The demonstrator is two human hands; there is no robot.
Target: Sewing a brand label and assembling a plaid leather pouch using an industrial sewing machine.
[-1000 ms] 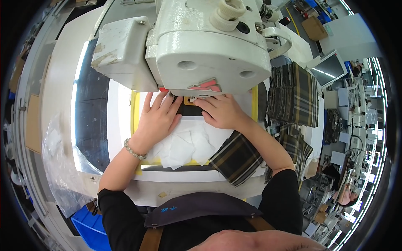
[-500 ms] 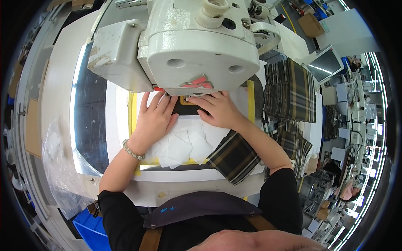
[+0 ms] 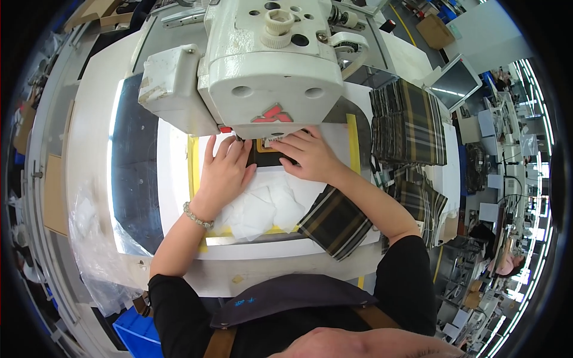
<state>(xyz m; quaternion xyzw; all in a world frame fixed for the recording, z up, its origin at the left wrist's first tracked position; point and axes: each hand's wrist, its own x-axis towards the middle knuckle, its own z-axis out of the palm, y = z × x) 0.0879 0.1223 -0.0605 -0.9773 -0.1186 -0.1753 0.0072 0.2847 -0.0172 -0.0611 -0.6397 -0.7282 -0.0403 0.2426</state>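
Observation:
Under the head of a white sewing machine [image 3: 271, 83] both of my hands rest flat on the work bed. My left hand [image 3: 225, 170], with a beaded bracelet at its wrist, lies with fingers spread and tips at the left edge of a black piece [image 3: 265, 159]. From the other side my right hand [image 3: 311, 156] reaches in, fingers stretched, their tips beside a small white label [image 3: 273, 142] near the needle area. A yellow-edged plate shows next to the label. The machine head hides the needle and some fingertips. Several thin white squares [image 3: 256, 209] lie loosely in front of the hands.
One plaid fabric piece [image 3: 335, 224] lies under my right forearm. To the right stands a stack of folded plaid pieces [image 3: 412, 122], with more plaid cloth [image 3: 418, 197] nearer. Clear plastic film [image 3: 98, 250] hangs at the left edge, above a blue crate [image 3: 137, 334].
The whole view has shifted slightly, so the machine head sits a little further left. My hands stay in nearly the same place on the bed, fingers still stretched.

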